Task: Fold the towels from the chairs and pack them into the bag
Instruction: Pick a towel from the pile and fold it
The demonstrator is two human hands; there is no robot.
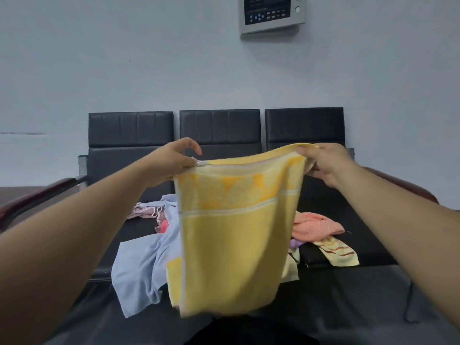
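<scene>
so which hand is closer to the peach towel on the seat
Right. The right hand grips a corner of the yellow towel above the peach towel; the left hand pinches the opposite corner, farther away.

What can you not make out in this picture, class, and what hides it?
Head view:
1. The bag: nowhere in view.
2. The pile on the chairs: its middle is hidden behind the yellow towel.
3. The wall panel: top cut off by the upper edge; labels too small.
4. The yellow towel's bottom hem: blurred.
</scene>
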